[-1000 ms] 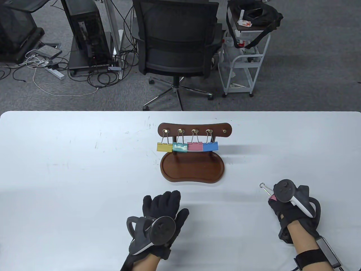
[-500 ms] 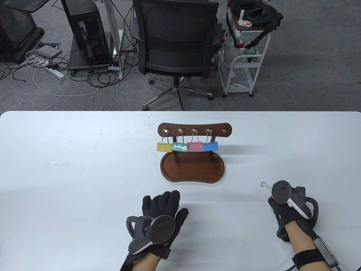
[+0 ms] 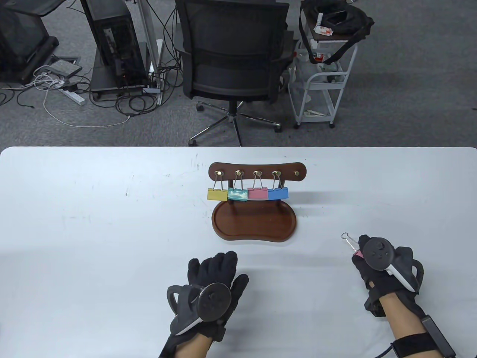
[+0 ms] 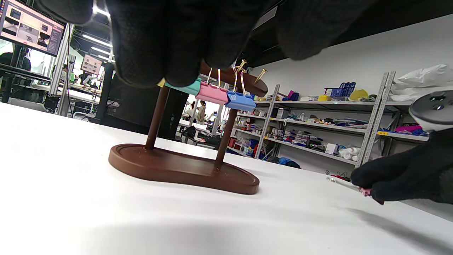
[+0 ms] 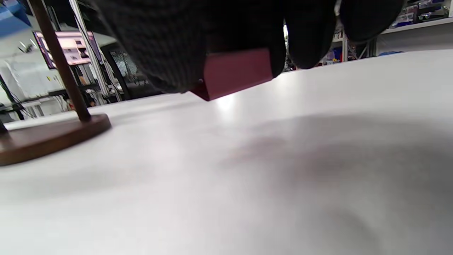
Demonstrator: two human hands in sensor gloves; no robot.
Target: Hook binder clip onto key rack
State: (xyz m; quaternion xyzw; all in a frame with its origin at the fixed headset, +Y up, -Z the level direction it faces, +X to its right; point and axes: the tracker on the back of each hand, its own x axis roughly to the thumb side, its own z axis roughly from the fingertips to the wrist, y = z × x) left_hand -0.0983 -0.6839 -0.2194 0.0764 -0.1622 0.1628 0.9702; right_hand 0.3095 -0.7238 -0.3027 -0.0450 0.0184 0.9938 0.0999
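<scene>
A brown wooden key rack stands on an oval base at the table's middle. Yellow, teal, pink and blue binder clips hang from its four left hooks; the rightmost hook is bare. My right hand grips a dark pink binder clip just above the table, right of the base, its wire handle pointing up-left. The clip also shows in the left wrist view. My left hand rests flat on the table in front of the base, holding nothing.
The white table spreads wide on both sides of the rack. An office chair and a white cart stand on the floor beyond the far edge.
My right hand has lifted and moved the clip slightly up and toward the rack. The left hand has not moved.
</scene>
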